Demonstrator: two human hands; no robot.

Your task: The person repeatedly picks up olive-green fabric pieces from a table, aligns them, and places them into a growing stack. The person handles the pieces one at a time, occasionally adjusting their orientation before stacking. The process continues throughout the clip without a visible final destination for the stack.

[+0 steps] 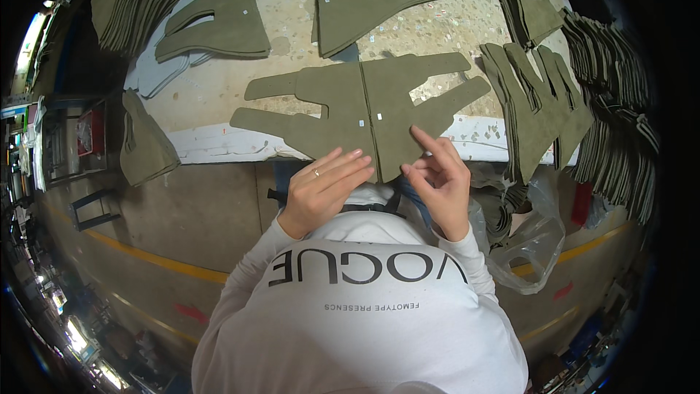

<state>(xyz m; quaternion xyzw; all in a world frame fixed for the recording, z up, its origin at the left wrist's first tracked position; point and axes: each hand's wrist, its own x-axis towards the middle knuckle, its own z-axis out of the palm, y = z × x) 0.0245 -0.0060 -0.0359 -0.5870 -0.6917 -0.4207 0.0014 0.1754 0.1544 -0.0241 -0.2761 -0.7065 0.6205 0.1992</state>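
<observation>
Left fingers (pixel 341 166) stretch flat, gripping nothing, over the near edge of a matte, two-strapped olive panel (pixel 332 95); right fingers (pixel 432 144), loosely parted and ungripping, touch its mirror-shaped twin (pixel 397 98) alongside. Beyond them, the speckled bench (pixel 292 25) carries stacked cutouts (pixel 237 29).
</observation>
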